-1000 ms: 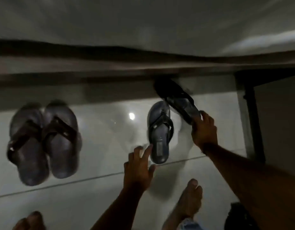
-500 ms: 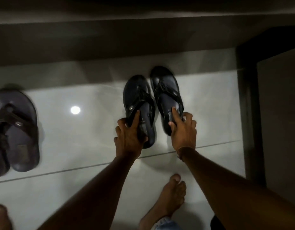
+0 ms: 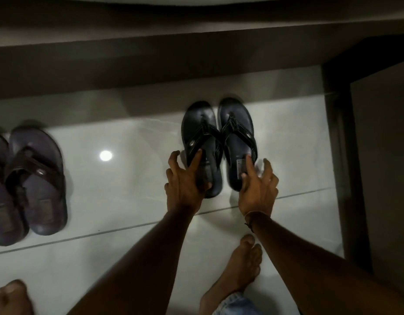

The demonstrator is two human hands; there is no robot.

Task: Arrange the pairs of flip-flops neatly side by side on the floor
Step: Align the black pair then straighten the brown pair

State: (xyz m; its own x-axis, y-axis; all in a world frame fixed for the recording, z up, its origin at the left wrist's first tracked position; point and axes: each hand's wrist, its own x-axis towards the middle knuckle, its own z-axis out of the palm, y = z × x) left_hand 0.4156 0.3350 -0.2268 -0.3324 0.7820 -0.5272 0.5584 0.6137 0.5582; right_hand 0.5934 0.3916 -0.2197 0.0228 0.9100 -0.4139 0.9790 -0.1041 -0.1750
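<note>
The pale floor tiles [image 3: 128,189] look smooth and glossy; the black flip-flops [image 3: 201,120] look rubbery, faintly shiny.

— What shows of the person?
— Two long, lean bare forearms: the left forearm [image 3: 139,258] and the right forearm [image 3: 310,258]. Each ends in a bare grip with slim fingers: left grip [image 3: 185,185], right grip [image 3: 259,194].
— Anything worn?
— A thin dark thread [image 3: 251,218] circles the right wrist, a loose end sticking out. A pale blue denim hem [image 3: 233,303] sits above one bare foot [image 3: 242,267]. Another bare foot [image 3: 11,296] shows at the lower left edge.
</note>
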